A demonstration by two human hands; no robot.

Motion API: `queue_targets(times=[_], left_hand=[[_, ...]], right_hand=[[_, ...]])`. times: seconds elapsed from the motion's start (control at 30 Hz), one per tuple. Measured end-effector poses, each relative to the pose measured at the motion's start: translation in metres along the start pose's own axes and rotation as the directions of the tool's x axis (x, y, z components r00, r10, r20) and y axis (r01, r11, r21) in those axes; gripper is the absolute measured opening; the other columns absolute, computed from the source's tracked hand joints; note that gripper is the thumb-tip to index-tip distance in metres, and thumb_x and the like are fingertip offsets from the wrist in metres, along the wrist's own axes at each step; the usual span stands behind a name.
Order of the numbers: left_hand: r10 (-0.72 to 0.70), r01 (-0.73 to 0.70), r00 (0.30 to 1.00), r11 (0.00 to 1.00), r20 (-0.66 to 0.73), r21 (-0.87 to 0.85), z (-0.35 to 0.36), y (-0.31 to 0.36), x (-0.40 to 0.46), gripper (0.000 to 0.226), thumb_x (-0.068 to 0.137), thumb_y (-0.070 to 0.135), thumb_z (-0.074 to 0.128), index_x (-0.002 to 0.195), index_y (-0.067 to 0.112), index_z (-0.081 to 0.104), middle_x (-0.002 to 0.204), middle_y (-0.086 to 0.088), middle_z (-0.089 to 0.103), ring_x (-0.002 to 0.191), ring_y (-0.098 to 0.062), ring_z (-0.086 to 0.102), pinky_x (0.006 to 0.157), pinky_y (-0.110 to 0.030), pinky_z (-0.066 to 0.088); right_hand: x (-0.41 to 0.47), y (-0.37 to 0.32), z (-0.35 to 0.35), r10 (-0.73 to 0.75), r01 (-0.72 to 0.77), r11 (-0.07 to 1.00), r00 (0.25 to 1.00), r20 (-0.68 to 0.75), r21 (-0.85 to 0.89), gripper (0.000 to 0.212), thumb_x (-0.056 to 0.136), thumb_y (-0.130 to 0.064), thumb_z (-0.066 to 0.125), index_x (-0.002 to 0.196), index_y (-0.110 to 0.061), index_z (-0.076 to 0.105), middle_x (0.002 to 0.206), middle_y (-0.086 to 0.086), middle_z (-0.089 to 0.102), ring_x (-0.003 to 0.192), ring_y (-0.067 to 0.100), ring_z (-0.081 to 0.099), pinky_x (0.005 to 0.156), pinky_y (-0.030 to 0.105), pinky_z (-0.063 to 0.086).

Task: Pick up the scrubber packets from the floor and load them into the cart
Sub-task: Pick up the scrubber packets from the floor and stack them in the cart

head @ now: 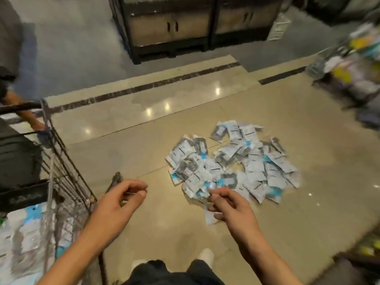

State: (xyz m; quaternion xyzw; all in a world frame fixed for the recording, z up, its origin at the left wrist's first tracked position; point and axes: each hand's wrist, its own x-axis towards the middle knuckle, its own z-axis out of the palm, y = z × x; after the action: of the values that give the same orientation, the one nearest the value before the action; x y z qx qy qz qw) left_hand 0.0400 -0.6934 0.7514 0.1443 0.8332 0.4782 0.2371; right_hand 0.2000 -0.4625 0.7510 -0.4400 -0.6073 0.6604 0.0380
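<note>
A heap of several white, grey and blue scrubber packets (pixel 236 163) lies on the beige floor at centre right. My right hand (pixel 230 206) hovers over the near edge of the heap and grips a packet (pixel 208 217) in curled fingers. My left hand (pixel 119 200) floats beside the wire cart (pixel 61 167) with loosely curled fingers that hold nothing I can see. The cart stands at the left, and more packets (pixel 24 233) lie inside it.
Another person's arm (pixel 26 116) reaches to the cart's far rim. A dark cabinet unit (pixel 185 27) stands at the back. A basket of mixed goods (pixel 349 64) sits at the right. My shoes (pixel 205 256) show at the bottom.
</note>
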Motion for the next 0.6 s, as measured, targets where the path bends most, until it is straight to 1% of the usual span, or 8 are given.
queue_targets(times=[0.07, 0.13, 0.2, 0.33, 0.43, 0.53, 0.6], left_hand=[[0.007, -0.007, 0.998, 1.000, 0.057, -0.011, 0.031, 0.014, 0.001, 0.020, 0.091, 0.033, 0.076, 0.098, 0.051, 0.072, 0.103, 0.014, 0.077, 0.097, -0.008, 0.072, 0.093, -0.038, 0.057], [0.020, -0.018, 0.992, 1.000, 0.124, -0.015, 0.060, 0.024, 0.004, 0.028, 0.094, 0.022, 0.073, 0.097, 0.050, 0.072, 0.104, 0.011, 0.078, 0.099, -0.011, 0.072, 0.092, -0.038, 0.055], [0.032, -0.036, 0.984, 0.999, 0.175, 0.020, 0.086, 0.031, 0.011, 0.033, 0.095, 0.018, 0.070, 0.098, 0.050, 0.072, 0.103, 0.014, 0.077, 0.098, -0.009, 0.072, 0.092, -0.038, 0.055], [0.035, -0.056, 0.954, 0.996, 0.298, 0.065, 0.130, 0.048, 0.024, 0.029, 0.097, 0.021, 0.069, 0.098, 0.050, 0.071, 0.102, 0.020, 0.076, 0.095, -0.002, 0.070, 0.090, -0.036, 0.055], [0.031, -0.065, 0.921, 0.995, 0.388, 0.075, 0.161, 0.059, 0.043, 0.028, 0.096, 0.023, 0.070, 0.097, 0.051, 0.071, 0.102, 0.021, 0.075, 0.095, -0.002, 0.069, 0.091, -0.036, 0.056], [0.024, -0.077, 0.873, 0.993, 0.488, 0.088, 0.191, 0.070, 0.068, 0.023, 0.096, 0.024, 0.070, 0.099, 0.047, 0.073, 0.103, 0.018, 0.075, 0.094, -0.003, 0.069, 0.092, -0.038, 0.056], [0.031, -0.096, 0.841, 0.991, 0.540, 0.094, 0.209, 0.079, 0.087, 0.021, 0.096, 0.026, 0.070, 0.101, 0.046, 0.074, 0.104, 0.018, 0.075, 0.094, -0.003, 0.070, 0.091, -0.038, 0.056]], right_hand=[[-0.003, 0.008, -0.034, 0.008, -0.004, 0.998, 0.998, -0.065, 0.056, 0.008, 0.096, -0.017, 0.069, 0.094, -0.020, 0.076, 0.094, -0.002, 0.080, 0.080, 0.013, 0.075, 0.077, 0.034, 0.054], [-0.006, 0.015, -0.063, 0.017, -0.005, 0.995, 0.992, -0.126, 0.095, 0.007, 0.096, -0.018, 0.069, 0.094, -0.021, 0.075, 0.096, 0.000, 0.080, 0.081, 0.014, 0.076, 0.078, 0.035, 0.054], [-0.010, 0.023, -0.088, 0.044, -0.022, 0.992, 0.982, -0.182, 0.121, 0.007, 0.097, -0.020, 0.069, 0.095, -0.021, 0.075, 0.096, 0.000, 0.080, 0.082, 0.015, 0.076, 0.078, 0.034, 0.053], [-0.018, 0.032, -0.128, 0.090, -0.035, 0.981, 0.953, -0.290, 0.191, 0.009, 0.095, -0.016, 0.071, 0.092, -0.021, 0.077, 0.094, 0.003, 0.079, 0.079, 0.015, 0.074, 0.077, 0.033, 0.053], [-0.021, 0.038, -0.147, 0.129, -0.053, 0.974, 0.927, -0.353, 0.218, 0.010, 0.096, -0.014, 0.069, 0.093, -0.019, 0.077, 0.093, 0.002, 0.079, 0.079, 0.016, 0.074, 0.075, 0.030, 0.054], [-0.017, 0.043, -0.162, 0.178, -0.070, 0.963, 0.891, -0.418, 0.261, 0.009, 0.096, -0.014, 0.070, 0.092, -0.019, 0.077, 0.092, 0.004, 0.078, 0.080, 0.017, 0.075, 0.075, 0.032, 0.052], [-0.012, 0.044, -0.169, 0.223, -0.093, 0.953, 0.858, -0.463, 0.287, 0.009, 0.095, -0.013, 0.070, 0.091, -0.018, 0.076, 0.091, 0.003, 0.079, 0.077, 0.014, 0.075, 0.076, 0.033, 0.052]])
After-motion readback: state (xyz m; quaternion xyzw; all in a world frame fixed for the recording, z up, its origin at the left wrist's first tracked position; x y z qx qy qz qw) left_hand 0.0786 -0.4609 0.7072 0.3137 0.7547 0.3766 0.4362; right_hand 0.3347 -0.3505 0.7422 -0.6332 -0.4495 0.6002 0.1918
